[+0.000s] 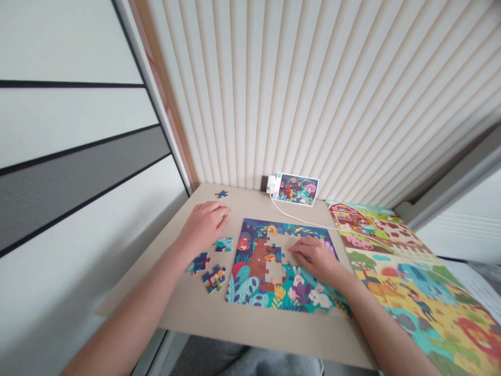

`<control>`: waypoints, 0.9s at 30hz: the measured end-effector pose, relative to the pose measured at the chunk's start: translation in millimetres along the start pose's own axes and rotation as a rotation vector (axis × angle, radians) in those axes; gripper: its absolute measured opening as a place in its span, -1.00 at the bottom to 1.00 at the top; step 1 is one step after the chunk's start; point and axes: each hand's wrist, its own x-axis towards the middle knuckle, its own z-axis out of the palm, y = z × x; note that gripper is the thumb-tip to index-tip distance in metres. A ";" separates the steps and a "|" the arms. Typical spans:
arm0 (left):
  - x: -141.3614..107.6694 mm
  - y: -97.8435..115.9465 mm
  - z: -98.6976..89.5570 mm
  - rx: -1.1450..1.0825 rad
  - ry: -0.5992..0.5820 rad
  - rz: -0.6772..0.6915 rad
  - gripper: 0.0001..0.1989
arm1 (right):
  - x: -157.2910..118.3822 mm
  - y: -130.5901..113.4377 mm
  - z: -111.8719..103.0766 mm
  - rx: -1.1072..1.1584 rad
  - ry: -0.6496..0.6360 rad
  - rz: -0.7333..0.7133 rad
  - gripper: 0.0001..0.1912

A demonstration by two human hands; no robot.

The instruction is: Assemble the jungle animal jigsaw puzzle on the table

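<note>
A partly assembled jigsaw puzzle (256,256) with a dark blue forest scene lies on the beige table, a gap showing in its middle. My right hand (317,258) rests over the puzzle's right part, fingers bent together at the gap's edge; a small dark spot shows by them. Left of the puzzle, my left hand (204,225) is above the table with curled fingers, a small dark bit at their tips. What either hand holds is too small to make out. Loose puzzle pieces lie around the left hand: a teal piece (223,244), a dark blue piece (200,262) and a multicoloured cluster (215,278).
Another loose piece (221,194) lies near the table's back edge. A picture card (296,189) leans at the back beside a white charger plug (271,184), whose cable (301,219) runs rightward. Colourful animal puzzles (395,271) cover the right side. A pleated blind (274,94) rises behind.
</note>
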 end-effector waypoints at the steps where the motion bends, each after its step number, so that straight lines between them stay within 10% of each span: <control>1: -9.0 -5.6 -7.4 -0.012 -0.015 -0.017 -0.71 | -0.1 0.4 0.0 -0.001 -0.001 -0.003 -0.73; 12: -143.0 -44.2 5.1 0.006 -0.043 -0.276 -0.68 | 0.3 4.4 -2.6 -0.013 0.037 0.004 -0.73; 27: -143.4 -21.3 0.0 -0.036 -0.065 -0.155 -0.76 | -3.0 19.5 -0.2 -0.021 0.080 0.009 -0.73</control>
